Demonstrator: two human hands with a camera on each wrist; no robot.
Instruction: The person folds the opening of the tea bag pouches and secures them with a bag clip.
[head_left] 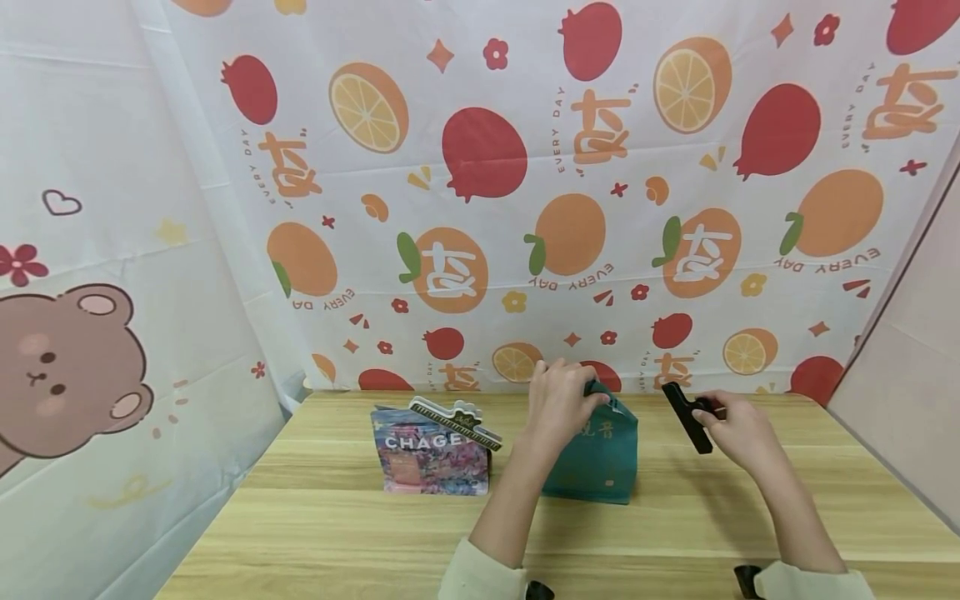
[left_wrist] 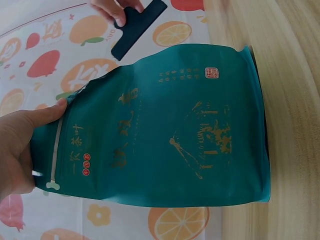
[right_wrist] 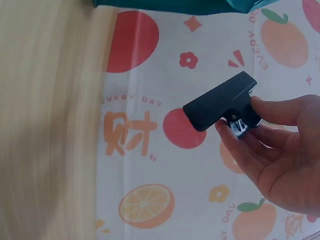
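A teal tea bag (left_wrist: pixel 165 130) with gold lettering stands upright on the table. My left hand (head_left: pixel 558 400) pinches its top edge, thumb on the front in the left wrist view, where the left hand (left_wrist: pixel 20 145) shows at the bag's upper end. Off to the bag's right, my right hand (head_left: pixel 742 429) holds a black bag clip (head_left: pixel 687 418) in the air, apart from the bag. In the right wrist view the right hand (right_wrist: pixel 280 150) grips the clip (right_wrist: pixel 222 102) by its handles, between thumb and fingers.
Left of the teal bag stands a colourful bag (head_left: pixel 435 462) printed with large white letters. A white-and-black clip (head_left: pixel 457 422) sits slanted across its top. Behind the wooden table (head_left: pixel 337 533) hangs a fruit-print cloth (head_left: pixel 480 250), with a bear-print cloth (head_left: pixel 97 208) at the left.
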